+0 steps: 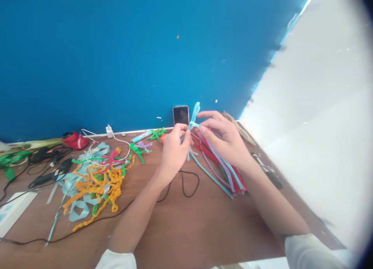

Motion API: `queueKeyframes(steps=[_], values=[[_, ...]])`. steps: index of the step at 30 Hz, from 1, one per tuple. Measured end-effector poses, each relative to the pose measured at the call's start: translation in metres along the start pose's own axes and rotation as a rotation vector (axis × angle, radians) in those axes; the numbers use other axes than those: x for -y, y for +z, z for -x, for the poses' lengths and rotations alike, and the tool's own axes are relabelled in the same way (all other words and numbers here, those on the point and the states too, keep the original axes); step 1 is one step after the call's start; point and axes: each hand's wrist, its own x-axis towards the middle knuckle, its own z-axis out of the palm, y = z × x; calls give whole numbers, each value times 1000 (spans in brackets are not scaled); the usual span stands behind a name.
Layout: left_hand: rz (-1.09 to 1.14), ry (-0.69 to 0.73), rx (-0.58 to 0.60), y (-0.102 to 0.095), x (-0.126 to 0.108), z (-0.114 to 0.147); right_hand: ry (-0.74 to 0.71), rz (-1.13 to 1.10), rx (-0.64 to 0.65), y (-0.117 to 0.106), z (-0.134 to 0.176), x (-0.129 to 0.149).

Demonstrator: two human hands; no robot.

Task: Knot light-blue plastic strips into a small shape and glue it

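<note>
A light blue pipe cleaner (195, 110) is held up above the table, bent into a narrow upright loop with a twist at its base. My left hand (175, 148) pinches that base between thumb and fingers, and a tail of it hangs below. On the other side, my right hand (225, 140) has its thumb and a finger closed at a short end that sticks out to the right, while its index finger stretches towards the loop. Beneath my right hand lies a bundle of loose pipe cleaners (215, 164) in red, purple, light blue and green.
A phone (181, 115) leans against the blue wall. To the left, twisted orange pipe cleaners (107, 179) are heaped over light blue ribbon (78, 210). A glue gun (52, 175), a white power strip (17, 208) and black cables (96, 220) lie farther left.
</note>
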Motion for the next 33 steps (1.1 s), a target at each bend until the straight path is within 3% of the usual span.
queueKeyframes(steps=[6,12,21,25,33], values=[[272,-103,31,-2,0,-3,-57,125,-18,5,3,9],[433,-172,44,0,-4,-1,-22,98,195,8,5,14],[429,-184,16,2,-5,-1,99,284,214,8,5,12],[456,-234,89,1,-9,-1,137,268,272,9,3,7],[461,-246,151,-5,-11,-4,130,216,266,1,0,5]])
